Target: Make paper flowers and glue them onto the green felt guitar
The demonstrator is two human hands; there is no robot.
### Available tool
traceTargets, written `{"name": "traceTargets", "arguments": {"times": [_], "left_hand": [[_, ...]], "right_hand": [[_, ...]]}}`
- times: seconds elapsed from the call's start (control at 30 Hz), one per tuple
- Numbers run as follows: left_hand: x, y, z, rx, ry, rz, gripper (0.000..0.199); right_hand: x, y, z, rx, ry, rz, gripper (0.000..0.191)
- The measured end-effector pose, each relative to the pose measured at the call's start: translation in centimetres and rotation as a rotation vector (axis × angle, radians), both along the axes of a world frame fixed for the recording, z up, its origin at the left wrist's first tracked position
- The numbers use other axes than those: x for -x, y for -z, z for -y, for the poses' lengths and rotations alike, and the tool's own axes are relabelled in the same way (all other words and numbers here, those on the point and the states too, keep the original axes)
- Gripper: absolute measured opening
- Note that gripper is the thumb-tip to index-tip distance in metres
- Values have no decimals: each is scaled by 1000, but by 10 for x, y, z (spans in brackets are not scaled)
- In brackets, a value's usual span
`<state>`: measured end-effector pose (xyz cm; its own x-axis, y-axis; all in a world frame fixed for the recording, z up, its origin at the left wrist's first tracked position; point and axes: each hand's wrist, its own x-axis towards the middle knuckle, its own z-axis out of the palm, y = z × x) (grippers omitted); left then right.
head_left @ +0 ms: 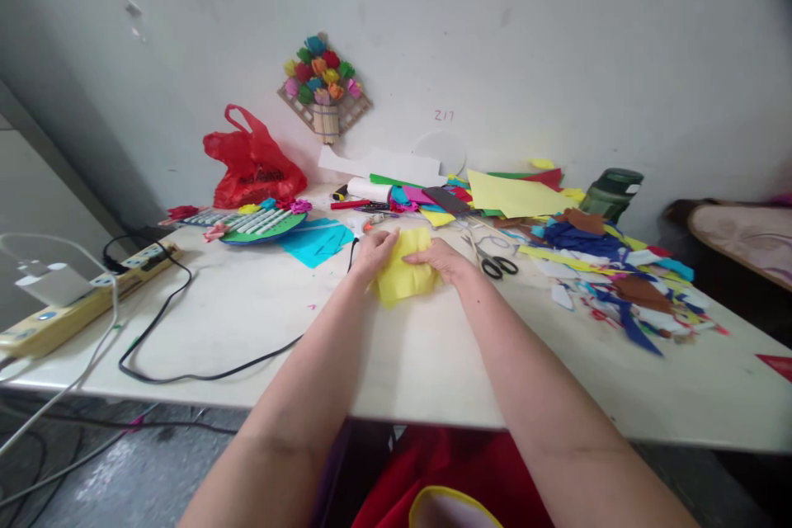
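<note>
A thin, creased piece of yellow paper (403,272) is stretched between my two hands just above the white table. Its left edge is pinched by my left hand (374,254), with the thumb on top. My right hand (446,261) grips the right side, thumb pressed on the sheet; the fingers beneath are hidden. Close by on the right lie black-handled scissors (498,266). Behind my left hand is part of a white tool with an orange bit (365,225), mostly covered, near a black cord.
Left stand a power strip (133,274) with cables, a red plastic bag (253,165) and a green board with paper flowers (266,227). Blue paper (318,241) lies beside it. Coloured scraps (643,297) and a dark green bottle (610,194) occupy the right; a paper-flower decoration (325,91) hangs behind.
</note>
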<state>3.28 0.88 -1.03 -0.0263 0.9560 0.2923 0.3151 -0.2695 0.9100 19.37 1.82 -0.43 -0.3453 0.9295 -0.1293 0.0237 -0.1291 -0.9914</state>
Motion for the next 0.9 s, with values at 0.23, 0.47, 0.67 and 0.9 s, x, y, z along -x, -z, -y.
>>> {"name": "traceTargets", "arguments": {"times": [0.23, 0.47, 0.67, 0.9], "left_hand": [[2, 2, -1, -8, 47, -66, 28], [3, 5, -4, -3, -8, -58, 32], [5, 5, -5, 41, -23, -36, 34], [7, 7, -6, 29, -41, 25, 31]], "right_hand": [[1, 0, 0, -1, 45, -10, 38], [-4, -2, -2, -37, -24, -47, 26], [-9, 0, -8, -124, 67, 69, 24], [-7, 2, -10, -170, 99, 93, 20]]}}
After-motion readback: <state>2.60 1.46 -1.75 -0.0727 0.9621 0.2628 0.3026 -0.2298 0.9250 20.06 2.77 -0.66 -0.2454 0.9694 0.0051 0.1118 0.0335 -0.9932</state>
